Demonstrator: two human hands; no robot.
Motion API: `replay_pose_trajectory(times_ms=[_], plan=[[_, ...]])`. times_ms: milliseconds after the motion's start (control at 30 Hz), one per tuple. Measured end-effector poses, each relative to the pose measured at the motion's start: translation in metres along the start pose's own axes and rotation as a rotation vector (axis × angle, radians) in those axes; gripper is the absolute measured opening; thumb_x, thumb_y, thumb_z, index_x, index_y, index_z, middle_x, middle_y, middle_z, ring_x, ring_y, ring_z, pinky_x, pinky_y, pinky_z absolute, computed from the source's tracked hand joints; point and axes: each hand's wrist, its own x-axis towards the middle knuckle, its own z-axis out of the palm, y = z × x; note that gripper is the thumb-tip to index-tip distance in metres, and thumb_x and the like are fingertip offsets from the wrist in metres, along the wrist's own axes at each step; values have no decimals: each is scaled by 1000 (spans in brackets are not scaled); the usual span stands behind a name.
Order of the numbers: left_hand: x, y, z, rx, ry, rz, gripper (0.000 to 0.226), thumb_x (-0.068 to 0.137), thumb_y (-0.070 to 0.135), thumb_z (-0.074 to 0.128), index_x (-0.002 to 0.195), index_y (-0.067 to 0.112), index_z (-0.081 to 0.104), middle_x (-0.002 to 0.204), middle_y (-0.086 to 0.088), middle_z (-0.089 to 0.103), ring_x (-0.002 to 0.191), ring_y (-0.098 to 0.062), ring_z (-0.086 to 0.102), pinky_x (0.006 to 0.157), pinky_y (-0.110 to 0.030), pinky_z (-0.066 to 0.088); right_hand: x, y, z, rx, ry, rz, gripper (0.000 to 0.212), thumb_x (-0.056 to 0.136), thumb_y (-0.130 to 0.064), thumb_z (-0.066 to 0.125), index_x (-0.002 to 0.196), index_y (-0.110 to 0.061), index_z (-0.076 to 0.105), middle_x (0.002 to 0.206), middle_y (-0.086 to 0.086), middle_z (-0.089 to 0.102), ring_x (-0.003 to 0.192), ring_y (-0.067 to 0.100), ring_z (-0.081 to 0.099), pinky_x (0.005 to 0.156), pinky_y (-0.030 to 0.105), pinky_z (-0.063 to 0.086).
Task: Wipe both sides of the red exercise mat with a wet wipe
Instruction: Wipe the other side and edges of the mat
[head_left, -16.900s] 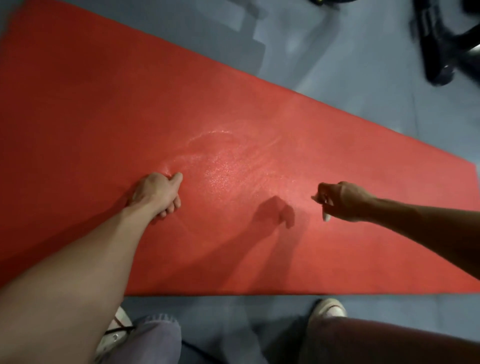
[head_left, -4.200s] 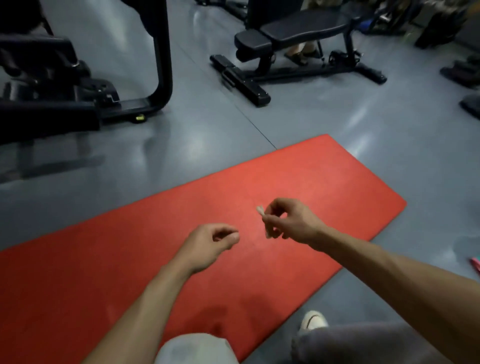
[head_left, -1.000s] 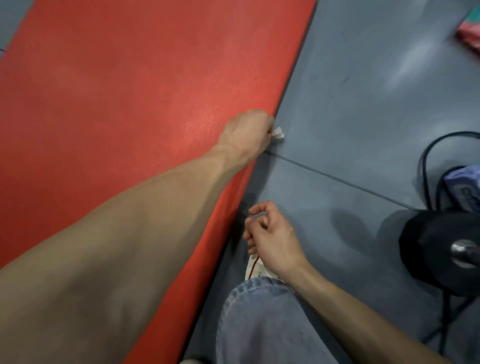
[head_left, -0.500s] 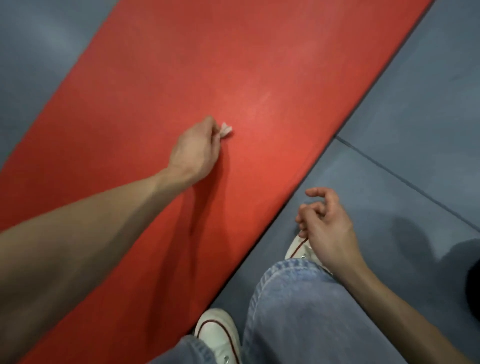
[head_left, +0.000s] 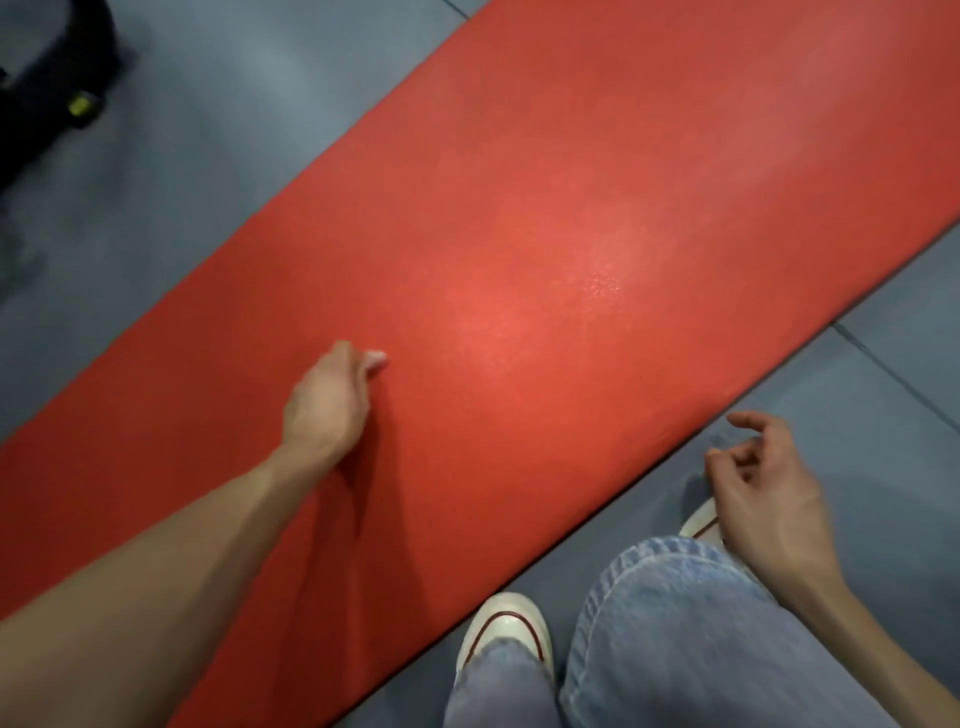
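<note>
The red exercise mat (head_left: 571, 208) lies flat on the grey floor, running diagonally from lower left to upper right. My left hand (head_left: 330, 402) rests on the mat near its middle, shut on a small white wet wipe (head_left: 375, 358) that sticks out past the fingertips and touches the mat. A damp, shiny patch shows on the mat to the right of the wipe. My right hand (head_left: 763, 483) hovers over the floor beside the mat's near edge, above my knee, fingers loosely curled and holding nothing.
My jeans-clad legs and a white sneaker (head_left: 506, 631) stand on the grey floor (head_left: 208, 130) just off the mat's near edge. A black base of gym equipment (head_left: 57, 83) sits at the upper left, beyond the mat's far edge.
My left hand has slid the wipe from the mat's near edge across toward its middle and further left. My right hand stays near my knee, fingers a little more apart.
</note>
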Motion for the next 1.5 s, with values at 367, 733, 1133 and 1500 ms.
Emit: replay_pose_trajectory(times_ms=[367,733,1133,1500], plan=[[-44,136,41,-73,-99,463,18,109,29,41,112,17,53,109,-6,61,102,-35,63,78,-48,46,-24,-8,20,-141,-32,-117,38,92,-16,58,129,-22,51,80,-7,64,82,26,61,72,38,42],[12,55,36,-58,248,1,37,110,39,36,110,10,58,108,-18,62,96,-44,62,74,-53,46,-28,-6,30,-263,-66,-176,38,91,-22,56,128,-26,50,73,-13,64,77,25,64,83,47,48],[0,130,55,-199,240,195,17,103,34,54,103,20,63,99,-5,67,94,-35,64,79,-44,43,-24,0,23,-74,-80,-133,26,95,-18,59,117,-31,58,72,-10,66,65,8,61,72,41,50],[-56,82,57,-479,188,162,39,101,30,47,136,22,62,135,2,63,124,-23,53,107,-37,38,16,-58,18,-129,-231,-296,21,96,-29,65,116,-26,62,86,-11,67,75,3,64,76,32,53]])
